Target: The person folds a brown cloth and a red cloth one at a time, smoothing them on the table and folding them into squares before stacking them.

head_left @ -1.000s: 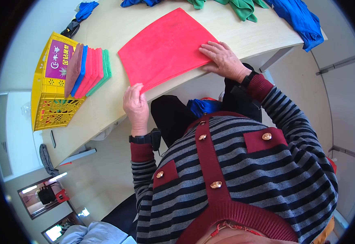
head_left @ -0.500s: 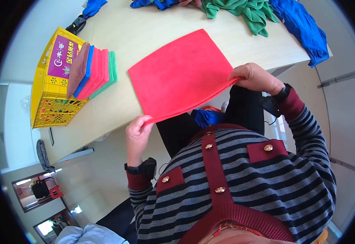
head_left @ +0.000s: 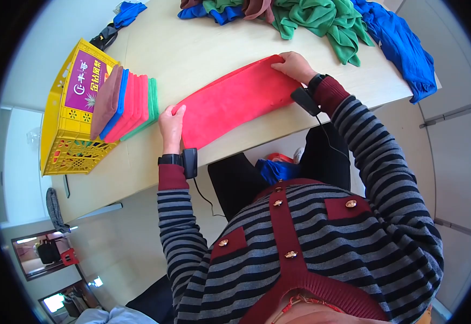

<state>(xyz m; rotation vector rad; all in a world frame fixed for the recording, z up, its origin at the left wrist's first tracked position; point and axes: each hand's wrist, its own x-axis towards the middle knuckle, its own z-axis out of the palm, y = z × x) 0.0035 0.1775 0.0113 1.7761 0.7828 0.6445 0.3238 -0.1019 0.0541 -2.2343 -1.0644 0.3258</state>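
A red cloth (head_left: 235, 102) lies on the table (head_left: 192, 54), doubled over into a long strip with its fold toward my body. My left hand (head_left: 171, 125) pinches the strip's left end, thumb on top of the cloth. At the far right corner, my right hand (head_left: 295, 66) is closed on the top layer's edge, with the fingertips partly hidden. To the left of the cloth, several folded cloths (head_left: 133, 108) in brown, blue, red and green lean in a row against a yellow crate (head_left: 65, 124).
Loose green cloths (head_left: 322, 27) are heaped at the table's far side, beside a crumpled blue cloth (head_left: 397, 48) hanging over the right corner. A small blue cloth (head_left: 129, 14) lies at the back left. Cables hang from the bands on both wrists.
Both hands have moved away from my body, carrying the near edge of the red cloth over to its far edge. The cloth has gone from spread out to doubled over.
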